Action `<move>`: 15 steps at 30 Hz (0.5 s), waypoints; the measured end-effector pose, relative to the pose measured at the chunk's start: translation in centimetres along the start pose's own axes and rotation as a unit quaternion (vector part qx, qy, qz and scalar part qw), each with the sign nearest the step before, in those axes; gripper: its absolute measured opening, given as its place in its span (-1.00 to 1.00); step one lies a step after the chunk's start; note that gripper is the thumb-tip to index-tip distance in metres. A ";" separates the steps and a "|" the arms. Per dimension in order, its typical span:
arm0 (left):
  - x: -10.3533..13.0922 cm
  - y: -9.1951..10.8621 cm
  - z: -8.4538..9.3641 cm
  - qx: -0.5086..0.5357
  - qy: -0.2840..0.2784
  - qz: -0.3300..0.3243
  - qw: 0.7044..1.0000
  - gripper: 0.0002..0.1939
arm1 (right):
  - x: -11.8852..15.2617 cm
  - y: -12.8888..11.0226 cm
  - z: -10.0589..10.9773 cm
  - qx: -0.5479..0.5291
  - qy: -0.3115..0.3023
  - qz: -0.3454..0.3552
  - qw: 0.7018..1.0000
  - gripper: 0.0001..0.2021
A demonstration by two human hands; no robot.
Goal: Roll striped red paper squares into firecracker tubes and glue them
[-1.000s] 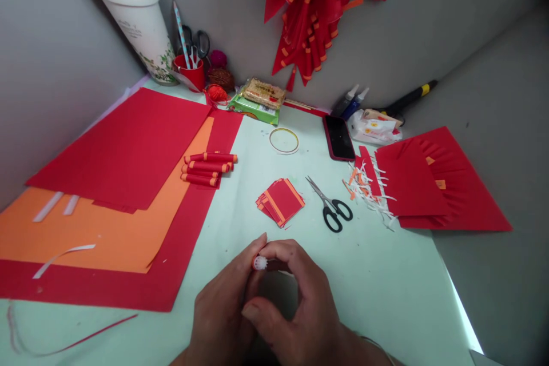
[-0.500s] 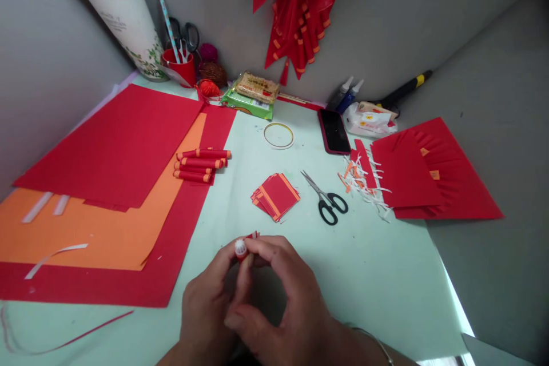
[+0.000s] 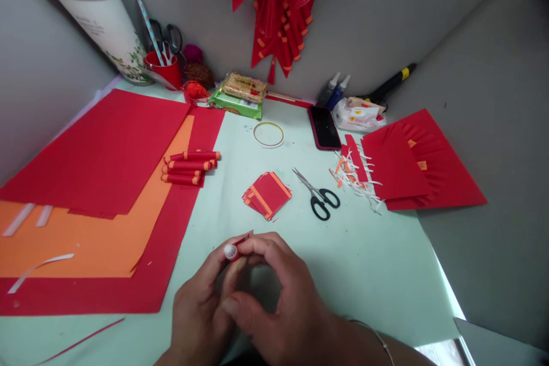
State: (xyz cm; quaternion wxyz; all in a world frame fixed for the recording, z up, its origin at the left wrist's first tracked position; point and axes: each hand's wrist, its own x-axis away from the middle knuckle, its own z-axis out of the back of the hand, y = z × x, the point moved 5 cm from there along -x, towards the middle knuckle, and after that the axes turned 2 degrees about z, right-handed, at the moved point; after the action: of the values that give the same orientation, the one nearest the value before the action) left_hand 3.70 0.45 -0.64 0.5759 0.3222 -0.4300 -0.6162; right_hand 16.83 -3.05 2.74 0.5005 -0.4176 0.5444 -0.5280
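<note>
A small red paper roll (image 3: 237,254) with a white ribbed end (image 3: 230,251) is pinched between both hands at the lower middle. My left hand (image 3: 201,303) grips it from the left, with its fingers curled around it. From the other side my right hand (image 3: 285,297) presses its fingertips on the roll, its thumb bent away below. Most of the roll is hidden by the fingers. Just beyond the hands lies a stack of red paper squares with orange strips (image 3: 270,191). Black-handled scissors (image 3: 319,197) rest to its right.
Finished red rolls with orange ends (image 3: 189,167) lie on large red and orange sheets (image 3: 98,148) at left. A tape ring (image 3: 269,134), a phone (image 3: 325,127), paper scraps (image 3: 355,174) and red sheets (image 3: 398,166) lie farther off. A white tumbler (image 3: 94,17) stands back left.
The camera view has shifted, so the table things sit farther left. Between my hands, the roll's white end has tilted to face me more. Both hands keep their hold.
</note>
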 end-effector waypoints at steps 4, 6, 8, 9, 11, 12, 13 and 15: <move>0.0 -0.4 0.1 0.014 0.014 0.025 0.999 -0.76 | 0.3 0.1 -0.2 -0.009 -0.005 0.003 1.000 -0.55; 0.0 -0.4 0.1 0.014 0.011 0.025 1.000 -0.76 | 0.4 0.3 -0.2 -0.008 -0.007 -0.007 1.000 -0.54; 0.0 -0.4 0.1 0.007 0.006 0.019 1.000 -0.75 | 0.4 0.6 -0.2 -0.011 -0.016 -0.022 1.000 -0.56; 0.0 -0.3 0.1 0.002 0.005 0.015 1.000 -0.75 | 0.3 0.6 -0.2 -0.013 -0.021 -0.028 0.999 -0.57; 0.0 -0.3 0.1 -0.008 0.006 0.012 1.000 -0.75 | 0.2 0.7 -0.1 -0.013 -0.023 -0.031 0.999 -0.57; 0.0 -0.3 0.1 -0.011 0.006 0.012 1.000 -0.75 | 0.1 0.7 -0.1 -0.011 -0.022 -0.031 0.999 -0.57; 0.0 -0.4 0.1 -0.013 0.006 0.012 1.000 -0.75 | 0.1 0.7 0.0 -0.010 -0.021 -0.029 0.999 -0.57; 0.1 -0.5 0.0 -0.008 0.003 0.013 1.000 -0.76 | 0.0 0.6 0.0 -0.008 -0.023 -0.023 0.999 -0.56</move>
State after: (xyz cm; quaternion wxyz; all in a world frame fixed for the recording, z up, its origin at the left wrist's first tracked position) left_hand 3.46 0.39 -1.04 0.5876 0.3138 -0.4272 -0.6114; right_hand 16.89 -2.99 2.11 0.4970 -0.4463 0.5270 -0.5254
